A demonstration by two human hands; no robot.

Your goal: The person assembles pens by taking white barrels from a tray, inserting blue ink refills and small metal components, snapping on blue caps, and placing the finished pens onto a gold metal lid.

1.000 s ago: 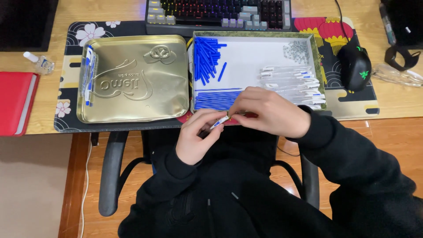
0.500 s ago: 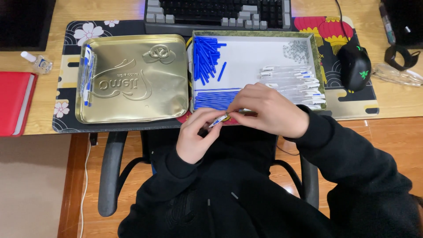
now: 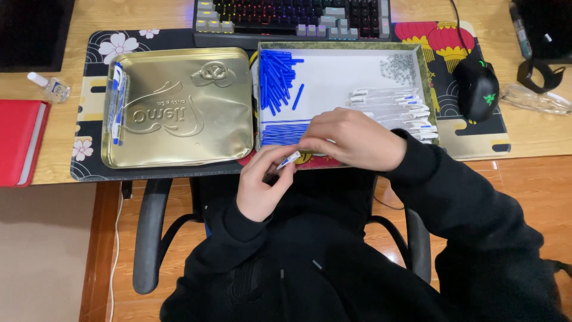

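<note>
My left hand [image 3: 264,183] grips one end of a pen [image 3: 289,160] with a white and blue body, just in front of the desk edge. My right hand [image 3: 348,137] is closed over the pen's other end, hiding it. Behind the hands lies an open white box [image 3: 333,77]. It holds a heap of blue pen caps [image 3: 275,74], a row of thin blue refills [image 3: 280,132], several clear pen barrels [image 3: 396,107] and a small pile of springs [image 3: 398,67].
A gold tin lid [image 3: 179,107] lies left of the box with finished pens [image 3: 117,101] along its left rim. A keyboard [image 3: 292,15] sits behind, a black mouse [image 3: 476,89] to the right, a red notebook [image 3: 21,140] and small bottle [image 3: 50,86] at far left.
The hands have stayed together at the desk edge, working the pen between them; the pen's visible end has shifted slightly. The view has moved a little.
</note>
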